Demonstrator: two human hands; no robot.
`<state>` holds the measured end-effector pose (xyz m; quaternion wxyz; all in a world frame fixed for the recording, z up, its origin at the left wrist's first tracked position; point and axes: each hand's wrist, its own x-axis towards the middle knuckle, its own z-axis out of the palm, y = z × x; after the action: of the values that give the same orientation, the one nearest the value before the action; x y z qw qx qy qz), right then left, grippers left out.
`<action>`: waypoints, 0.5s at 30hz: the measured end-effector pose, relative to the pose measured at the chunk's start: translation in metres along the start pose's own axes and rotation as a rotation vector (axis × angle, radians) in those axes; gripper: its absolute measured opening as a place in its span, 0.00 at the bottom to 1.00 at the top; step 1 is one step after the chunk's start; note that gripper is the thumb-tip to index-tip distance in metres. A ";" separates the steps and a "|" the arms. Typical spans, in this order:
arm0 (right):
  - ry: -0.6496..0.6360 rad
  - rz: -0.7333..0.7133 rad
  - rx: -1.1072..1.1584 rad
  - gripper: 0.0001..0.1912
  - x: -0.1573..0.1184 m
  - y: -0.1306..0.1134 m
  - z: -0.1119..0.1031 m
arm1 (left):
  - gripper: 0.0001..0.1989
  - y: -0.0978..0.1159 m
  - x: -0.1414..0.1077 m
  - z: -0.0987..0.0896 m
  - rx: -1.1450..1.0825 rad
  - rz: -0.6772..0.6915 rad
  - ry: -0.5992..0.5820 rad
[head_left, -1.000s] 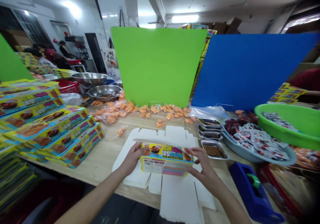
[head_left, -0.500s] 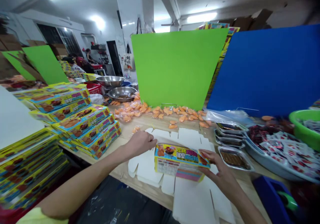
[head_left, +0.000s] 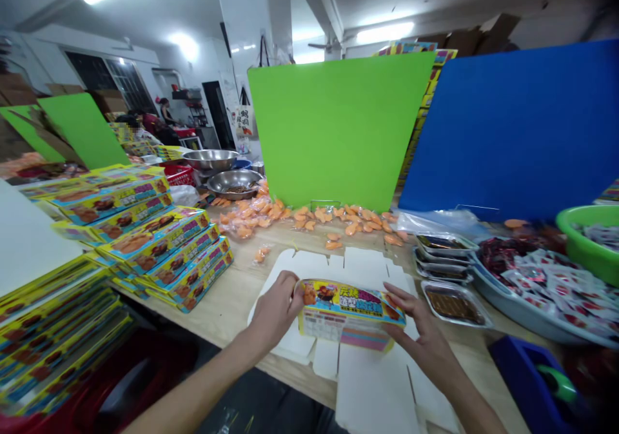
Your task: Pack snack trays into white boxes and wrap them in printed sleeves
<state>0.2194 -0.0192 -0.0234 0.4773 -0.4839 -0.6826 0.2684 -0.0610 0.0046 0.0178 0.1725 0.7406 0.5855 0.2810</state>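
Fingers (head_left: 397,305) of the right hand (head_left: 420,340) spread across one end of a printed yellow-and-blue carton (head_left: 345,311), while the left hand (head_left: 275,311) clasps the other end, so both sets of fingers hold it. The carton sits over a flat white die-cut card blank (head_left: 372,389) on a wooden surface (head_left: 232,305). Left of the fingers rise stacks of printed boxes (head_left: 159,253). Right of them lie foil trays (head_left: 454,305), then a grey tray of small sachets (head_left: 541,286), a green basin (head_left: 590,240) and, nearer, a blue tape dispenser (head_left: 525,379). Beyond the fingers, orange packets (head_left: 309,218) are scattered before an upright green board (head_left: 336,128) and a blue board (head_left: 507,131). Two steel bowls (head_left: 235,184) stand further left. Far back in the bright, white-ceilinged workshop, a person (head_left: 167,113) stands near a doorway (head_left: 217,115).
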 end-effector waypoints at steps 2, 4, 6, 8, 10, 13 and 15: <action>0.132 0.051 0.158 0.14 0.000 -0.007 0.014 | 0.10 -0.001 -0.001 0.014 -0.361 -0.022 0.082; 0.296 0.108 0.274 0.12 0.002 -0.014 0.029 | 0.15 0.002 0.000 0.028 -0.645 -0.057 0.115; 0.435 0.154 0.329 0.12 0.005 -0.018 0.042 | 0.14 0.007 0.000 0.038 -0.805 -0.119 0.135; 0.517 0.176 0.373 0.12 0.007 -0.019 0.049 | 0.10 0.012 0.000 0.045 -0.908 -0.175 0.187; 0.554 0.174 0.440 0.10 0.008 -0.017 0.052 | 0.07 0.015 -0.001 0.049 -1.010 -0.196 0.250; 0.559 0.149 0.514 0.08 0.007 -0.013 0.053 | 0.03 0.014 -0.002 0.055 -1.140 -0.201 0.320; 0.542 0.116 0.526 0.05 0.005 -0.010 0.052 | 0.03 0.013 -0.002 0.059 -1.185 -0.205 0.341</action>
<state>0.1675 -0.0135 -0.0337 0.7325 -0.4362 -0.4107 0.3235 -0.0155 0.0034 -0.0212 0.4841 0.4039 0.4178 0.6542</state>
